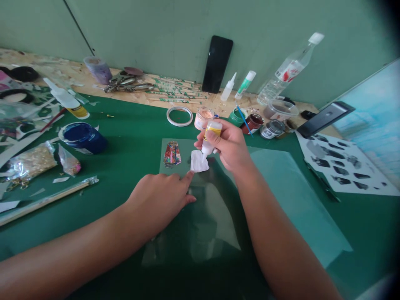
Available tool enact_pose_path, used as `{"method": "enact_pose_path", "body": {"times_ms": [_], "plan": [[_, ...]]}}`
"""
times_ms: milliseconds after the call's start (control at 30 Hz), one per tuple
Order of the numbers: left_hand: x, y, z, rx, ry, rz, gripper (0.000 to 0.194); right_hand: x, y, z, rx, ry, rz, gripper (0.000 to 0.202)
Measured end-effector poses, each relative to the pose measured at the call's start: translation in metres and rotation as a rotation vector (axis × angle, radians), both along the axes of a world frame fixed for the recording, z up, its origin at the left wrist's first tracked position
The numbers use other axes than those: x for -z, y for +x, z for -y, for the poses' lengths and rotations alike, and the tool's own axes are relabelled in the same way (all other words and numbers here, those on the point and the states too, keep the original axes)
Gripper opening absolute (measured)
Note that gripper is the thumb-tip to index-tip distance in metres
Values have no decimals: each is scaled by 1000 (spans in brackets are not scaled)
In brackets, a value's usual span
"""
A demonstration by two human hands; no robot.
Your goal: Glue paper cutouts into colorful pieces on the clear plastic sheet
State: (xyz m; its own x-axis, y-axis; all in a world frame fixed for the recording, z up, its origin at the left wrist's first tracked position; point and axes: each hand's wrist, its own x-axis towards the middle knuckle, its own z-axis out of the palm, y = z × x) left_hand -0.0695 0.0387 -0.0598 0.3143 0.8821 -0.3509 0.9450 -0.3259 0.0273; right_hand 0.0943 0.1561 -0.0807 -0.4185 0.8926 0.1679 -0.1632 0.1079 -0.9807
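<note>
My right hand (pixel 233 143) grips a small glue bottle (pixel 212 135) with a yellow label, its nozzle pointing down at a white piece (pixel 199 161). That piece lies on a clear sheet (pixel 200 225) over the green mat. My left hand (pixel 162 193) rests nearer to me, the index fingertip pressing the lower left edge of the white piece, the thumb apart and nothing held. A colourful patterned piece (pixel 172 154) lies just left of the white one.
Paint jars (pixel 252 123), a tape ring (pixel 179 116) and a plastic bottle (pixel 289 71) line the back. At left are a blue paint jar (pixel 83 138) and plastic bags (pixel 33 160). A printed sheet (pixel 346 166) lies right.
</note>
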Motion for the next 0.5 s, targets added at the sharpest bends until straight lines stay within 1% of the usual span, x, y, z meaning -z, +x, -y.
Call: {"method": "enact_pose_path", "body": {"times_ms": [167,267,367,500], "plan": [[0,-1,0,8,12,10,59,2,-1,-4,160,19,-21,46],[1,-1,1,17,22,10,59,7,-3,-8,215,51,-63,45],[3,-1,2,24,45,15,59,11,-4,-12,224,25,-129,45],[4,-1,4,20,73,12,58,13,-5,-14,189,-23,-210,42]]}}
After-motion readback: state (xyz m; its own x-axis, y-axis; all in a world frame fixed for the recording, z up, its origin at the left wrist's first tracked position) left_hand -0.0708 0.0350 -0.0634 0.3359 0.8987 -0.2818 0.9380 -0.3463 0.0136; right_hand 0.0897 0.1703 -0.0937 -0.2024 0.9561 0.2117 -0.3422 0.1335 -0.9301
